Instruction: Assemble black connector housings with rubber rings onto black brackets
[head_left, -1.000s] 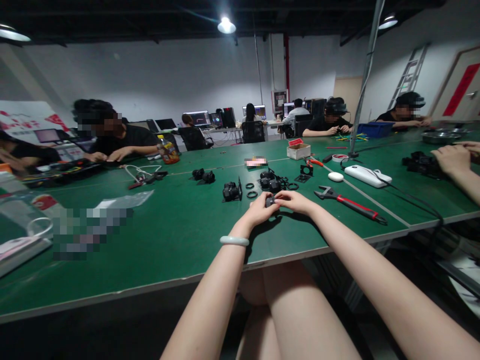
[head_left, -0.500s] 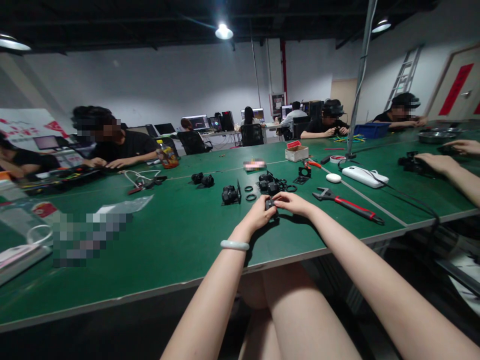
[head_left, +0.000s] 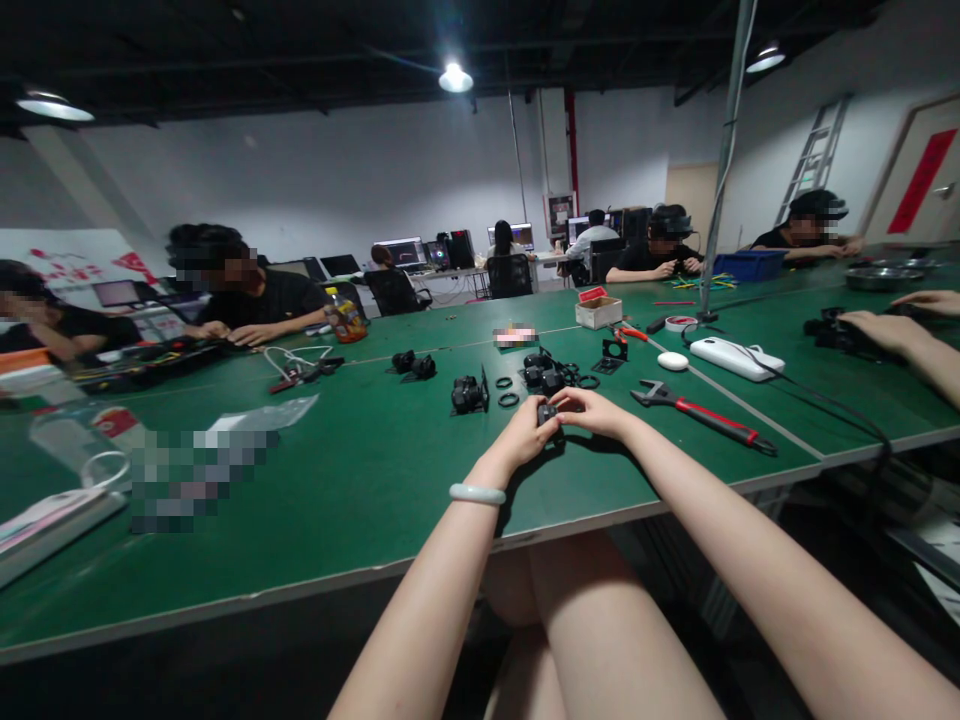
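We are counting one small black part (head_left: 547, 412) pinched between our left grip (head_left: 523, 437) and right grip (head_left: 598, 411). On the desk (head_left: 360, 480) we are seeing one red-handled wrench (head_left: 701, 413), one cardboard box (head_left: 598, 311), one tape roll (head_left: 679, 323), one white oblong device (head_left: 735, 356), one white oval piece (head_left: 673, 361), one bottle (head_left: 345, 316), one plastic bag (head_left: 262, 413), two black parts (head_left: 412, 364) side by side, and at least three loose black rings (head_left: 509, 399); the black cluster (head_left: 546, 372) is proving too tangled to count. Overhead, three lamps (head_left: 455, 78) are shining.

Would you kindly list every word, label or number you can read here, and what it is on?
Nothing here can be read.
White banner: red marks, too blurred.
Bottle label: too small.
Red strip on the door: too blurred.
Small black part in left hand and right hand: no lettering shows.
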